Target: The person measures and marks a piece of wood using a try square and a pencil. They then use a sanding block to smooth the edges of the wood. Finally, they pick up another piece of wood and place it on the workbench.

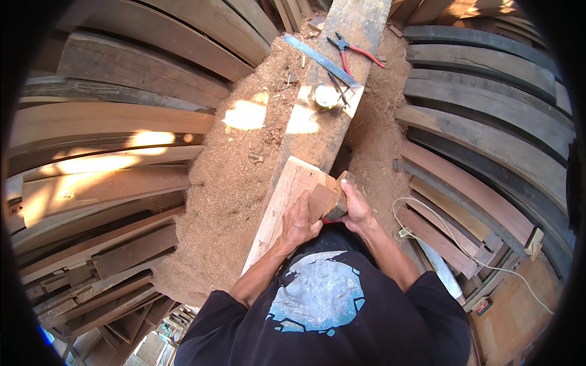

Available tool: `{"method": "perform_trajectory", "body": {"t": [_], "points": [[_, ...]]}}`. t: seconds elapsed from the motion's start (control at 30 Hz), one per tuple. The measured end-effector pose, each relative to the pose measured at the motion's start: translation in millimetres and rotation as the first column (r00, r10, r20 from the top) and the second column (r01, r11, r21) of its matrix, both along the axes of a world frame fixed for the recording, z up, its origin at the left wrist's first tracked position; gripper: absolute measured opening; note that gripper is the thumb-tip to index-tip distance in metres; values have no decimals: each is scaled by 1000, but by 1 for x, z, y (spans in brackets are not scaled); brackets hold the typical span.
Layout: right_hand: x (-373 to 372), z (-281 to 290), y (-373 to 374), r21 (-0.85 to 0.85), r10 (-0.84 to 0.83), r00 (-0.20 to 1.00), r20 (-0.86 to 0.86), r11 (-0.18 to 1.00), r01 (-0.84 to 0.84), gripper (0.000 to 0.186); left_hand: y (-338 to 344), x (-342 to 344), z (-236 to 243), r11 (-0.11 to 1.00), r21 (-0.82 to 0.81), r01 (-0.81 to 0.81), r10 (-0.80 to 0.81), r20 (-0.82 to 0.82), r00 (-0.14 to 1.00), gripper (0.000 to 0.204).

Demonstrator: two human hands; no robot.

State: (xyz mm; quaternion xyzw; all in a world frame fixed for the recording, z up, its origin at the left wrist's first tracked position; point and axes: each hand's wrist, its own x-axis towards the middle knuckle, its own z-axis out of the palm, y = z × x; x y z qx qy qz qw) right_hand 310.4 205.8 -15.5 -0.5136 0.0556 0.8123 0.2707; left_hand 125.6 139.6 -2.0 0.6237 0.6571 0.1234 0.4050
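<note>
A small reddish wooden block point(321, 198) is held between both my hands above a pale plank point(282, 204) that runs toward me. My left hand point(299, 221) grips the block's near left side. My right hand point(356, 208) wraps its right side, where a darker piece of wood point(339, 194) shows against the palm. Beyond the plank lies a long grey beam point(332, 104) carrying red-handled pliers point(353, 50), a blue metal ruler point(320, 59) and a round tape measure point(326, 96).
Sawdust point(232, 183) covers the ground on both sides of the beam. Stacks of long boards point(104, 152) flank the left, and darker boards point(488, 140) the right. A white cable point(464, 247) trails across the boards at the lower right.
</note>
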Motion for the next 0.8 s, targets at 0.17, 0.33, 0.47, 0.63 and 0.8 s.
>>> {"method": "perform_trajectory", "body": {"t": [0.17, 0.33, 0.47, 0.63, 0.8], "points": [[1, -7, -11, 34, 28, 1000, -1, 999, -28, 37, 4, 0, 2, 997, 69, 16, -17, 4, 1000, 96], [4, -15, 1, 2, 43, 999, 14, 999, -43, 29, 6, -2, 2, 996, 82, 18, -20, 20, 1000, 92], [-1, -13, -2, -43, -53, 997, 54, 998, 55, 26, 7, -1, 2, 995, 102, 20, -22, 15, 1000, 93], [-5, -63, -1, -21, 57, 974, 217, 998, -54, 32, 1, -2, -4, 999, 38, -2, 2, 20, 1000, 97], [-7, -70, 7, -85, 96, 969, 226, 993, -79, 39, 9, -4, -1, 999, 50, 20, -21, 11, 1000, 98]]}}
